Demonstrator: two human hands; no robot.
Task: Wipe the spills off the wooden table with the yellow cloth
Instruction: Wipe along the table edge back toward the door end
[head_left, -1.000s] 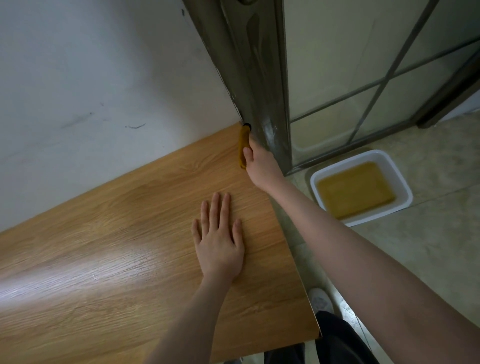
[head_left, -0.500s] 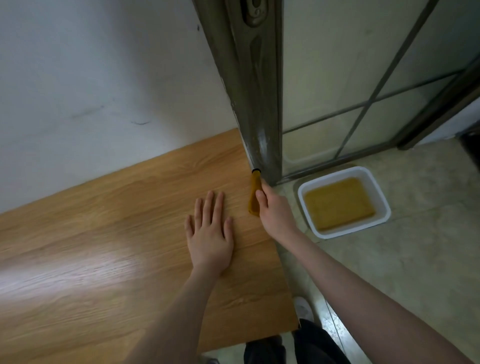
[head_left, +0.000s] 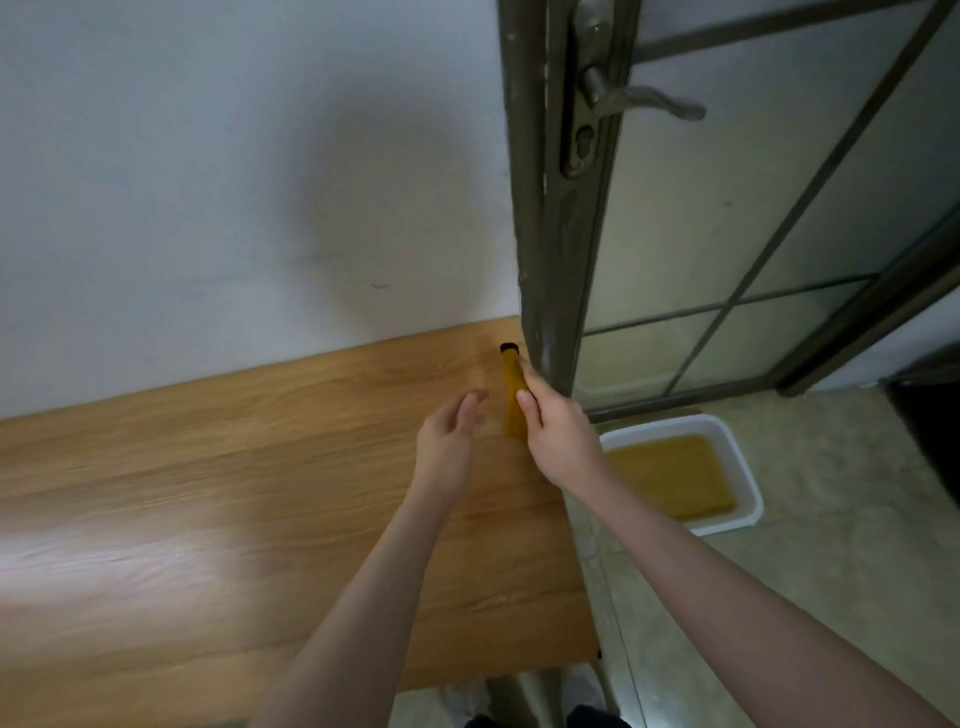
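Fingers of the left hand (head_left: 448, 446), flat on the light wooden table (head_left: 218, 493) half a second ago, are now lifted and loosely spread. Right hand (head_left: 558, 434) grips the folded yellow cloth (head_left: 511, 400) edge-on, back near the table's far corner beside the grey door frame (head_left: 550, 234).

No readable text, no labels, no brands, no numbers (frame slightly blurred)

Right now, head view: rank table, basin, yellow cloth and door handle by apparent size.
1. Table, by far the largest.
2. Basin on the floor.
3. Cloth and door handle look alike in extent; the right hand hides part of the cloth and the handle sits farther off, so no ranking there.
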